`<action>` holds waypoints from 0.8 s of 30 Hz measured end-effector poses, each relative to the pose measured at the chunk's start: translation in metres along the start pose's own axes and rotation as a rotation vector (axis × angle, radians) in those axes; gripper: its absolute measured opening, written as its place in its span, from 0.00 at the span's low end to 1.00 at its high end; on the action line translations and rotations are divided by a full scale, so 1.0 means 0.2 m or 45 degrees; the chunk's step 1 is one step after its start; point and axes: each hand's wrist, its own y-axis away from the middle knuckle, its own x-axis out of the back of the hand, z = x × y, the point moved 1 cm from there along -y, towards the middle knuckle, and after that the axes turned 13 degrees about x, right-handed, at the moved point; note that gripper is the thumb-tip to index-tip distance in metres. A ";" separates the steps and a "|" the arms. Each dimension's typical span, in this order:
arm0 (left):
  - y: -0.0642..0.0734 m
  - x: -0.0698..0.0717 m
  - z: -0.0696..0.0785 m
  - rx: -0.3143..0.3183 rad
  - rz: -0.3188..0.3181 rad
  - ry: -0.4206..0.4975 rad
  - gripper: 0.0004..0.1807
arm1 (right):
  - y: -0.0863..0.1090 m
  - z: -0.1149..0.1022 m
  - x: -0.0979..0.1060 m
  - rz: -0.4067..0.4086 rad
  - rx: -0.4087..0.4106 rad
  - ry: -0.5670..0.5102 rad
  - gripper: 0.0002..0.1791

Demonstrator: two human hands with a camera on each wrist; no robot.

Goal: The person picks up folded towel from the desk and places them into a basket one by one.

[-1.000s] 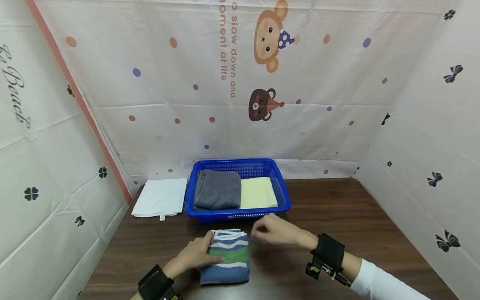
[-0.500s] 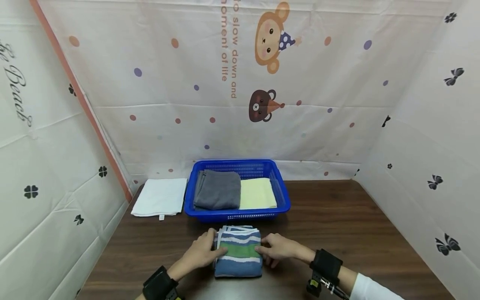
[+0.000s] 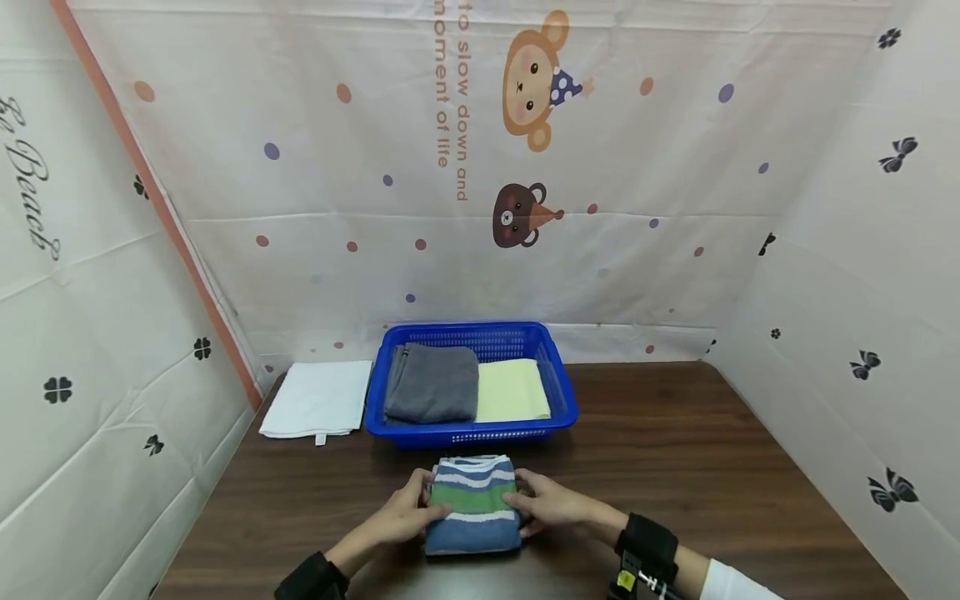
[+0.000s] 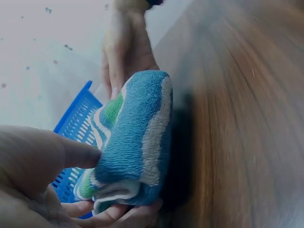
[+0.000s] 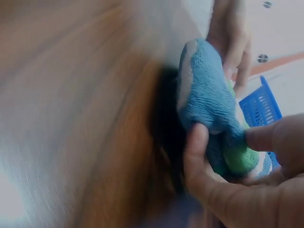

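Note:
A folded towel with blue, green and white stripes [image 3: 472, 500] is held between both hands in front of the basket. My left hand [image 3: 402, 510] grips its left side, thumb on top and fingers beneath the edge, as the left wrist view shows on the towel [image 4: 130, 137]. On the opposite side my right hand [image 3: 557, 502] pinches the towel, with the thumb over it and fingers under it in the right wrist view [image 5: 251, 175]. Both wrist views show a dark shadow below the towel, which looks slightly lifted off the table.
Behind the towel stands a blue plastic basket [image 3: 471, 433] holding a folded grey towel [image 3: 435, 383] and a folded pale yellow towel [image 3: 513, 390]. A folded white towel [image 3: 318, 398] lies left of it on the brown wooden table [image 3: 645, 450]. Printed white sheets [image 3: 337, 167] enclose the back and sides.
The right hand came to the striped towel's right side and now grips it. The towel shifted right from its place a second ago; the left hand stayed on it throughout.

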 end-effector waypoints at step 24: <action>0.06 0.24 0.50 -0.224 -0.161 0.122 0.30 | 0.09 -0.48 0.22 0.167 0.200 -0.088 0.40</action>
